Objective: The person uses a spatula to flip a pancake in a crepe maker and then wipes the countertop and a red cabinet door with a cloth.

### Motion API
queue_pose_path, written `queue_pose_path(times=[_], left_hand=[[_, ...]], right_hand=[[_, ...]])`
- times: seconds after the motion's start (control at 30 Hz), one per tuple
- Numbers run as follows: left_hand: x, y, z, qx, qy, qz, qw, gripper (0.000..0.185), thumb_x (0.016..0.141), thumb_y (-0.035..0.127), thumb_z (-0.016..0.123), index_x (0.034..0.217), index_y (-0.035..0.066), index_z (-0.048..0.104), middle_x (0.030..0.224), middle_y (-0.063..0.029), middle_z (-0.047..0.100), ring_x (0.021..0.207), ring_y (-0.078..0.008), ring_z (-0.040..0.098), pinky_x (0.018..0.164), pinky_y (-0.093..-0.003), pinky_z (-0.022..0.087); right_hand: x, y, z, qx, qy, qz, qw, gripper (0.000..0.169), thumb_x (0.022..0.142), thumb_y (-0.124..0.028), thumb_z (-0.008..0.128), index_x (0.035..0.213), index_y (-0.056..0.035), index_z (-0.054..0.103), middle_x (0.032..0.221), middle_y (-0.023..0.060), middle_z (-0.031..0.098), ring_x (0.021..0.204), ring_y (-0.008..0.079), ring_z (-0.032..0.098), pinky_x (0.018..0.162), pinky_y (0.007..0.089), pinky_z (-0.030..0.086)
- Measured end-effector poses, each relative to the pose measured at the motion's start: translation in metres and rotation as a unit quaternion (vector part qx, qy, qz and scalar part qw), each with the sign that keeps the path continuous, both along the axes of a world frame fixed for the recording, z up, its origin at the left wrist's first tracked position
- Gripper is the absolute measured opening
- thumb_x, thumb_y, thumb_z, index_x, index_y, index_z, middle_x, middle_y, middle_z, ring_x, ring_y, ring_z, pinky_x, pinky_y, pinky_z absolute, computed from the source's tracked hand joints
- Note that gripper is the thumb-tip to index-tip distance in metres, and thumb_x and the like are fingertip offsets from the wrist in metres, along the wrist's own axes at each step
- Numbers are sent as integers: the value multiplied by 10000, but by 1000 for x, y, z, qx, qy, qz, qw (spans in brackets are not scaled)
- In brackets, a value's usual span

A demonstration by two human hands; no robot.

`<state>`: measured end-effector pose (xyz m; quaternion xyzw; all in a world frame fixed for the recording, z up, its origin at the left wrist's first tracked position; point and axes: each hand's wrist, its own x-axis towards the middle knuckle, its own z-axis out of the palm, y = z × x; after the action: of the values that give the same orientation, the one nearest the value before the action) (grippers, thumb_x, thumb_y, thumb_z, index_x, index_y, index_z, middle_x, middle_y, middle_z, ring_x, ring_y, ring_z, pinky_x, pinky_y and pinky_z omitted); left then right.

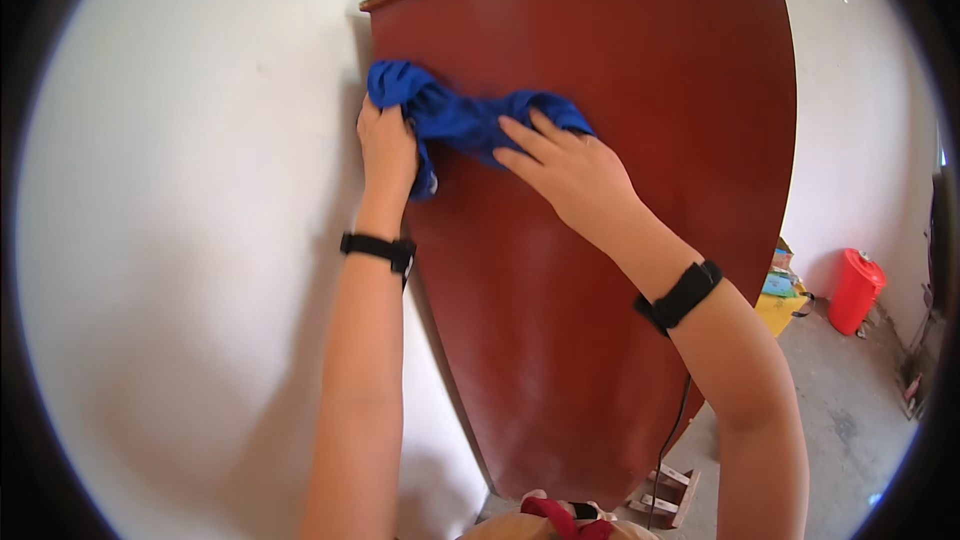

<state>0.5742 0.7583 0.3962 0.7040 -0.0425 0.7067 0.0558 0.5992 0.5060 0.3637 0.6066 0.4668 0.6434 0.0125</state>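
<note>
A crumpled blue cloth (465, 116) lies against the upper part of a dark red panel, the side of a tall cabinet (600, 255). At the panel's left edge, beside the white wall, my left hand (386, 139) grips one end of the cloth, and a loose fold hangs below it. My right hand (566, 165) presses the other end flat to the panel with its fingers spread over the fabric. Between the hands the cloth is bunched and slightly blurred. Both wrists wear black straps.
The white wall (210, 165) runs close along the cabinet's left side. On the concrete floor (817, 405) at right stand a red lidded bin (856, 292) and a yellow box (778, 313). A small wooden stool (667, 499) and a dark cable (675, 431) are low beside the cabinet.
</note>
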Motion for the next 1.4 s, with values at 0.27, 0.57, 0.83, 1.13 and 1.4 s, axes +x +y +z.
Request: queue_pose_path(times=[0.27,0.57,0.83,1.13,1.4], left_hand=[[7,-66,-39,80,-5,39,996,331,842,111,581,1167,55,547,1234,-220,476,1153,-419,433,984,-485,344],[-4,-180,-125,182,77,-46,979,255,804,100,546,1037,46,634,1261,-131,491,1220,-406,392,1018,-558,309],[-5,-237,-285,277,212,-127,929,294,791,165,555,1064,102,643,1298,-31,467,1308,-356,321,998,-679,229],[7,-306,-210,27,170,-269,948,396,831,188,632,1178,23,537,1284,-185,466,1269,-412,348,1040,-575,248],[3,-340,-268,75,255,-133,955,424,858,225,621,1197,-11,528,1214,-145,556,1151,-302,508,1009,-409,349]], right_hand=[[13,-103,17,71,-26,-65,995,356,790,-54,552,1098,-222,617,1310,-28,518,1189,196,508,849,332,491],[-3,-191,-91,94,105,-42,989,235,729,-35,564,928,-98,672,1253,56,564,1187,285,504,928,368,458],[-24,-240,-225,-114,177,-90,973,176,714,-157,601,888,-152,630,1302,20,515,1208,192,484,912,336,467],[11,-252,-177,100,251,95,958,245,782,-115,564,1023,-75,590,1400,167,394,1266,362,417,943,387,450],[28,-272,-255,101,626,357,686,537,912,-220,492,1399,-51,342,1429,179,358,1326,275,345,1082,307,262]])
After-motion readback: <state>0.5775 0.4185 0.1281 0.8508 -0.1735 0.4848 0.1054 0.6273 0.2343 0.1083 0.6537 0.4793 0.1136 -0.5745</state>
